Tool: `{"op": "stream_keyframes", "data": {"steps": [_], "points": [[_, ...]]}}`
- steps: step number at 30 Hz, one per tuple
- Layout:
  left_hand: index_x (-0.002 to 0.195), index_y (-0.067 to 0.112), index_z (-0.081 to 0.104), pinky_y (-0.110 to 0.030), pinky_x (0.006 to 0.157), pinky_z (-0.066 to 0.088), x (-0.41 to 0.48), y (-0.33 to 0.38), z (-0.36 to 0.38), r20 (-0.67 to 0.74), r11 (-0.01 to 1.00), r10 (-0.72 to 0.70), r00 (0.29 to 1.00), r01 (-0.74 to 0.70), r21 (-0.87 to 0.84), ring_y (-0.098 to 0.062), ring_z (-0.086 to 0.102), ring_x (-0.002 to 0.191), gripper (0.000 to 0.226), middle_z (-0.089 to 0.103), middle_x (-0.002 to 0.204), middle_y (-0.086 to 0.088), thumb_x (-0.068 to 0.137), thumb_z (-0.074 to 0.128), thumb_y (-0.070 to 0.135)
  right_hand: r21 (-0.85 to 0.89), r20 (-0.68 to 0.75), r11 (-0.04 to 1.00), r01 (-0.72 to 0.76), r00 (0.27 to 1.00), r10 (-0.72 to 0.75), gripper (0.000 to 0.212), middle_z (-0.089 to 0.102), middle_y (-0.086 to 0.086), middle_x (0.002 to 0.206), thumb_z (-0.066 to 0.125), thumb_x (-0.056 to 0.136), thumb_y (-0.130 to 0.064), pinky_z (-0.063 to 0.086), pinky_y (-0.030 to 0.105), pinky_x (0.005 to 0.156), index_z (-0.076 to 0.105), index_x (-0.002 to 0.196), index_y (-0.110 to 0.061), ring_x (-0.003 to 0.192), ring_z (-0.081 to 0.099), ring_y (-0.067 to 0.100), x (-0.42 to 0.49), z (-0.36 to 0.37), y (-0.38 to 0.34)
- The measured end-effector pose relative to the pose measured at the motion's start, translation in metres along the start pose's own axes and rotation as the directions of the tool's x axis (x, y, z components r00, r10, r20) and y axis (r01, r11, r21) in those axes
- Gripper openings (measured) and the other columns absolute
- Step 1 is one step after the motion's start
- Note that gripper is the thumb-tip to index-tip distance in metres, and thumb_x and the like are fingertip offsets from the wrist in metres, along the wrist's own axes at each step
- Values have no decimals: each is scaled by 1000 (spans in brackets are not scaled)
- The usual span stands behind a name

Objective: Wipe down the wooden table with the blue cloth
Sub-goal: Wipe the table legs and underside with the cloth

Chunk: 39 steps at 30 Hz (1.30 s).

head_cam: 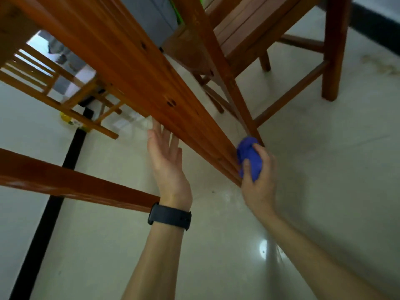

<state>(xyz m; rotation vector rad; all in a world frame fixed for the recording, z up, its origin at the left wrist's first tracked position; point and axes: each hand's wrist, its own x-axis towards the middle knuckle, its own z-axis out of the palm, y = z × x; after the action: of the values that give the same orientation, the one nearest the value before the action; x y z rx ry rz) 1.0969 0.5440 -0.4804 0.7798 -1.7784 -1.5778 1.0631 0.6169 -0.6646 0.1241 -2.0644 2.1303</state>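
Note:
I look down along the side of the wooden table [121,61], whose long reddish-brown leg or rail runs from the upper left down to the floor at centre right. My right hand [258,180] grips the bunched blue cloth [249,158] and holds it against the low end of that rail. My left hand [167,161], with a black band on the wrist, is stretched out flat, fingers straight, its fingertips touching the rail's underside.
A wooden chair [270,40] stands close behind the rail at the upper right, its legs on the pale glossy floor [324,169]. A wooden crossbar [71,182] juts in from the left. Another wooden frame [54,89] and a yellow item [71,121] lie at the far left.

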Motion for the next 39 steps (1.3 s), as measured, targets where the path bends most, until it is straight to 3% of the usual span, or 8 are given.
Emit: {"op": "stream_keyframes", "data": {"steps": [3, 11, 16, 21, 23, 30, 35, 39], "points": [[146, 38, 41, -43, 120, 23, 2, 0, -6, 53, 999, -28, 998, 30, -34, -9, 43, 136, 49, 46, 149, 13, 104, 19, 52, -222, 207, 824, 521, 851, -483, 47, 38, 13, 135, 67, 84, -13, 37, 21, 102, 53, 128, -25, 118, 44, 24, 4, 18, -3], [148, 36, 39, -43, 119, 23, 8, -10, -19, 162, 997, -1, 987, 14, -79, -5, 43, 134, 49, 48, 141, 20, 105, 17, 48, -483, 440, 862, 154, 894, 87, 59, 31, -5, 119, 65, 77, -3, 46, 24, 87, 47, 128, -29, 106, 55, 29, -27, -5, 50], [140, 41, 48, -41, 116, 26, 19, -39, -39, 289, 991, -46, 956, 80, -108, 4, 51, 121, 51, 56, 129, 27, 102, 18, 58, -237, 274, 891, 387, 907, -321, 68, 44, 10, 132, 75, 82, -10, 48, 30, 96, 39, 136, -29, 114, 54, 22, -8, 1, -49], [107, 50, 61, -28, 97, 41, 24, -35, -57, 367, 978, -76, 927, 141, -152, 8, 60, 101, 40, 63, 107, 31, 95, 24, 60, -343, 312, 498, 796, 597, -739, 75, 44, 20, 139, 75, 80, 0, 30, 30, 112, 37, 143, -15, 130, 45, 29, 38, 23, -138], [105, 43, 63, -14, 79, 44, 26, -31, -63, 368, 976, -81, 926, 148, -159, 8, 64, 90, 36, 66, 102, 25, 96, 30, 56, -391, 452, 397, 830, 549, -703, 83, 38, 9, 141, 83, 73, -7, 25, 27, 114, 42, 141, -29, 128, 42, 23, 45, 20, -131], [115, 51, 40, -5, 78, 47, 11, -31, -82, 596, 992, -29, 802, 94, -78, 25, 52, 100, 44, 53, 114, 27, 86, 71, 35, -385, 623, 677, 627, 718, -310, 75, 49, -8, 134, 79, 74, -7, 43, 14, 101, 44, 130, -44, 118, 48, -3, 15, 18, -119], [122, 39, 44, -4, 71, 47, 36, -19, -88, 278, 955, 62, 958, 24, -294, 21, 56, 94, 50, 56, 116, 19, 90, 69, 11, -336, 790, 586, 737, 560, -252, 68, 30, -26, 147, 71, 85, -17, 32, 16, 110, 40, 134, -53, 136, 30, -8, 14, 31, -185], [134, 38, 38, -10, 85, 48, 65, 18, -82, -4, 900, 233, 973, -217, -378, 11, 55, 109, 58, 52, 119, 29, 91, 63, 8, -446, 425, 543, 711, 702, -571, 55, 25, -11, 154, 67, 87, -33, 44, 48, 106, 44, 136, -42, 141, 30, 8, 24, 32, -226]]}}
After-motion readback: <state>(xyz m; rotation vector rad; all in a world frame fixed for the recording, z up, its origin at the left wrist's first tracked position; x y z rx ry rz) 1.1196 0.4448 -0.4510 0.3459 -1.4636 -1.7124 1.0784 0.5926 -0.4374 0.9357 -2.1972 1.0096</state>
